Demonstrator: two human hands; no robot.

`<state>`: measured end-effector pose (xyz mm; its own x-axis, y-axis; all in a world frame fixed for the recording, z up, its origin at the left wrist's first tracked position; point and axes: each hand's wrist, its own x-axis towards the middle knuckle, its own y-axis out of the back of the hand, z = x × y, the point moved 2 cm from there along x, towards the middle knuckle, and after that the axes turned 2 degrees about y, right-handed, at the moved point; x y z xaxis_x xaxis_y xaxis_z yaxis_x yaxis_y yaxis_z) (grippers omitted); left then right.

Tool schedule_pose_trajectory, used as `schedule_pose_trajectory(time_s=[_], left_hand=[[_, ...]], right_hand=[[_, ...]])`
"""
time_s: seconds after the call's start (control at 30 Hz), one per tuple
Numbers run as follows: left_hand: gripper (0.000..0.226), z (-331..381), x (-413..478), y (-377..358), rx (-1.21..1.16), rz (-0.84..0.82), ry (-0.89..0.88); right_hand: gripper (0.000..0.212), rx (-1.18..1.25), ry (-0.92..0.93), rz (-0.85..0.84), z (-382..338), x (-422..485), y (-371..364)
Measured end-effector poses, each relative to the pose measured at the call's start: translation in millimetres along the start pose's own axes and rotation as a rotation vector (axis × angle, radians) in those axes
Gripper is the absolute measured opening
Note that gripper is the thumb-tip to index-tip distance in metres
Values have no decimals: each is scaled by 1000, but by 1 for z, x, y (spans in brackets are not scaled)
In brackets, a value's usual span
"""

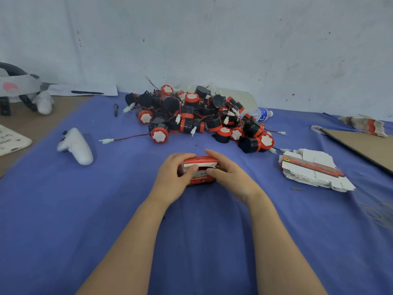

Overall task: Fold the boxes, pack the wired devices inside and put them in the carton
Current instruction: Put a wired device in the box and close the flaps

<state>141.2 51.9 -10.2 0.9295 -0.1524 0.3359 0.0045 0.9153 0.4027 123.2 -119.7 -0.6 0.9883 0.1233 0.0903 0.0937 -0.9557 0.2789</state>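
Observation:
A small red and white box [201, 167] stands on the blue cloth at the middle of the table. My left hand [176, 177] grips its left side with the thumb on the white top flap. My right hand [227, 173] grips its right side, fingers curled over the far top edge. What is inside the box is hidden. Behind the box lies a pile of black and red wired devices [197, 116] with white connectors. A stack of flat unfolded boxes [312, 169] lies to the right. A brown carton flap [365, 145] shows at the far right.
A white controller [77, 146] lies on the cloth at the left, a headset [19, 86] behind it. A black pen [116, 109] and a water bottle [262, 113] flank the pile. More flat boxes [363, 124] lie at the back right. A white tablet [10, 141] sits at the left edge.

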Motion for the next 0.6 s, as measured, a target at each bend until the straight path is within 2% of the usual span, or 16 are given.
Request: schedule_pose_trajectory(time_s=[0.13,0.2,0.27,0.33,0.47,0.6], left_hand=[[30,2,0,-3,-53,-31,70],[30,4,-1,-3,-133,-61,144],[26,5,-2,-3,-115,-64,153],[25,6,-3,-4,-51,-52,123],[28,10,-3,-13,-67,-44,146],[34,9,-4,-13,-46,-94,132]], right_hand=[[25,10,0,68,0,3,-2],[21,28,-4,113,0,4,-5],[18,39,-11,162,-2,3,-7],[18,62,-19,196,-3,3,-9],[22,133,-61,244,-3,3,-17],[33,13,-17,161,-1,1,-14]])
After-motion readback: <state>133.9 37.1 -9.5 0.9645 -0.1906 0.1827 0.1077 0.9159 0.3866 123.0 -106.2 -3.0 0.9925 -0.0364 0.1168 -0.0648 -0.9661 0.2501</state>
